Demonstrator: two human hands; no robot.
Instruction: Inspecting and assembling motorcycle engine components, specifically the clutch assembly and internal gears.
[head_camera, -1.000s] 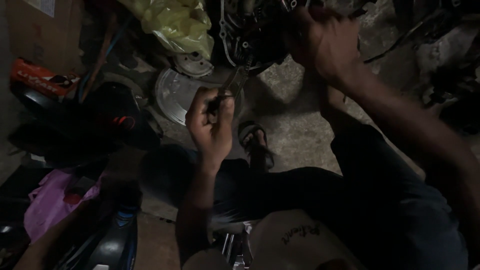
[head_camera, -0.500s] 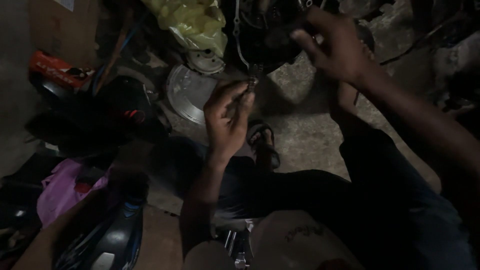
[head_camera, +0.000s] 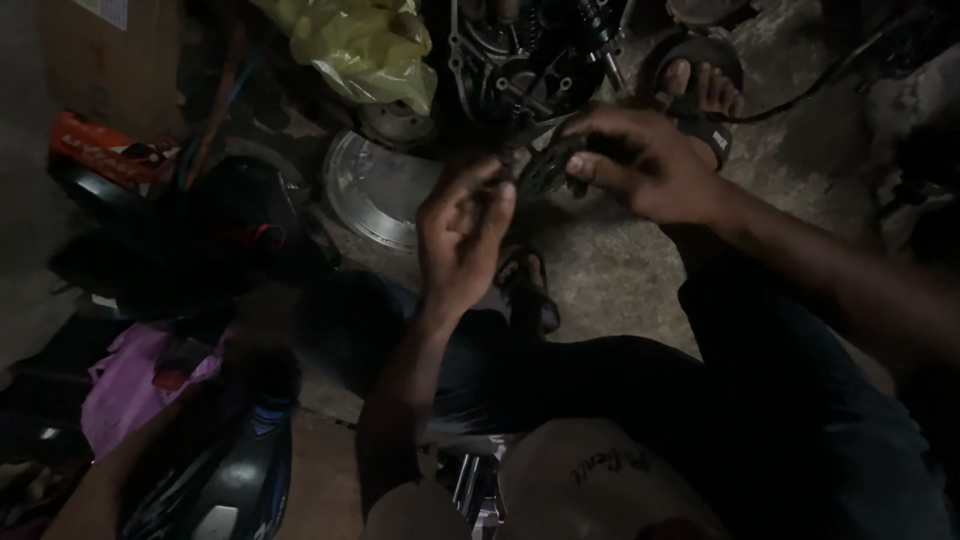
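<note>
Dim concrete floor (head_camera: 620, 270), engine block (head_camera: 520, 60) ahead. Right hand (head_camera: 650, 165) clamped on dark toothed part (head_camera: 545, 165) below engine. Left hand (head_camera: 462, 235) half-curled, fingertips at part; anything pinched too dark to tell.

A yellow plastic bag (head_camera: 365, 45) is lying at the upper middle, a round metal cover (head_camera: 372, 190) sitting below it, a purple cloth (head_camera: 130, 385) at lower left.

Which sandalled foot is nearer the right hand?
The foot at the top, toes showing, just above the right hand. The other sandal lies lower, below the left hand.
</note>
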